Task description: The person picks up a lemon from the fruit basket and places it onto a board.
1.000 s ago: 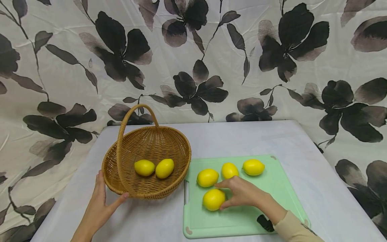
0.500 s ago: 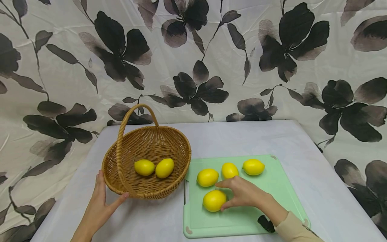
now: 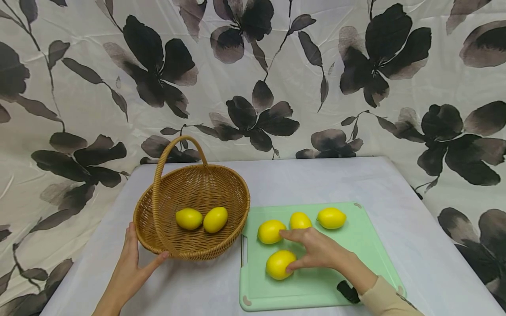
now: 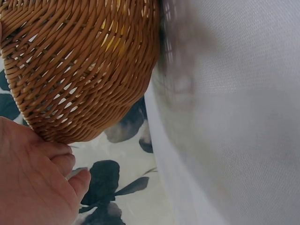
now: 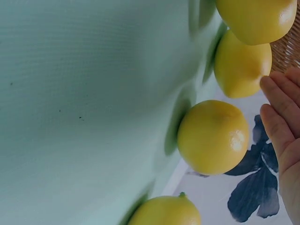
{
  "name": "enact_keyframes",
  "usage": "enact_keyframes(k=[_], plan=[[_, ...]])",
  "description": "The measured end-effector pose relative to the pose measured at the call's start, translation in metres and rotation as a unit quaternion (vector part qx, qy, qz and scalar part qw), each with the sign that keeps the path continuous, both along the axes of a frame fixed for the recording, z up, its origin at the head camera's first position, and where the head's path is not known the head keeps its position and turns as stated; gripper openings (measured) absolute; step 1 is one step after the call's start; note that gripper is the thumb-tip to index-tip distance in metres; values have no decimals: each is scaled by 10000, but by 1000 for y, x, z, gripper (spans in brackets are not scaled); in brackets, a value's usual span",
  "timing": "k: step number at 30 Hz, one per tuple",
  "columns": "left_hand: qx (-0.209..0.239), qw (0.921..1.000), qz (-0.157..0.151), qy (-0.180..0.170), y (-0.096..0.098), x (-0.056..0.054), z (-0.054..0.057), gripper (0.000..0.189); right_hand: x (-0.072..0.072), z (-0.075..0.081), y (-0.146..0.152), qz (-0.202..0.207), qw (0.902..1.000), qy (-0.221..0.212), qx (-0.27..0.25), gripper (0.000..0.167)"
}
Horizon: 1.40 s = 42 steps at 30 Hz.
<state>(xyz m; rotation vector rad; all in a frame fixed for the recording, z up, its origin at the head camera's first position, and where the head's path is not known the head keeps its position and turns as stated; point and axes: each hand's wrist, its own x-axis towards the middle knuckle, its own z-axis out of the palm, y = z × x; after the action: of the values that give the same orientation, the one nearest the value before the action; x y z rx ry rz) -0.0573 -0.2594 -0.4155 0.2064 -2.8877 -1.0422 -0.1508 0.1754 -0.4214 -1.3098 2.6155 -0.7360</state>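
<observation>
In the head view, my left hand (image 3: 128, 267) grips the rim of a brown wicker basket (image 3: 225, 182), thumb on the near edge and fingers at the left side. Two yellow lemons (image 3: 188, 219) lie inside. My right hand (image 3: 318, 250) is over a green cutting board (image 3: 308, 289), fingers spread, with the thumb touching the nearest lemon (image 3: 278, 265). Its fingertips reach over beside the left lemon (image 3: 270, 231) of the back row; contact there is unclear. The right wrist view shows this hand (image 5: 286, 122) with loosely extended fingers, beside several lemons (image 5: 213, 137).
Behind my right hand, another lemon (image 3: 299, 222) sits partly hidden, and one (image 3: 331, 218) lies farther right on the board. The basket's tall handle (image 3: 157, 197) arches over its left part. A floral cloth (image 3: 253, 79) hangs behind the white table (image 3: 316, 180).
The nearest lemon has shifted slightly towards me. My right fingertips have risen and moved a little left, towards the back-row lemon. The left hand and basket stay put.
</observation>
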Motion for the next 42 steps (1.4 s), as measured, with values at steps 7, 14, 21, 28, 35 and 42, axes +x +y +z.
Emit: enact_keyframes(k=[7, 14, 21, 28, 35, 42], plan=[[-10, 10000, 6, -52, 0, 0, 0, 116, -3, -1, -1, 60, 9988, 408, -268, 80], [10, 10000, -24, -26, 1, 1, 0, 116, -6, 0, -2, 89, 9973, 542, -496, 80], [-20, 10000, 12, -66, 3, 4, 0, 116, -7, 1, -3, 145, 9972, 466, -563, 78], [-16, 10000, 51, -78, 5, 7, 1, 116, -9, 8, -6, 165, 9959, 423, -780, 75], [-3, 10000, 21, -30, 5, 6, 2, 116, -11, 12, -10, 165, 9950, 420, -889, 75], [-27, 10000, 18, 19, 5, 7, 1, 116, -16, 16, -18, 266, 9919, 483, -1144, 75]])
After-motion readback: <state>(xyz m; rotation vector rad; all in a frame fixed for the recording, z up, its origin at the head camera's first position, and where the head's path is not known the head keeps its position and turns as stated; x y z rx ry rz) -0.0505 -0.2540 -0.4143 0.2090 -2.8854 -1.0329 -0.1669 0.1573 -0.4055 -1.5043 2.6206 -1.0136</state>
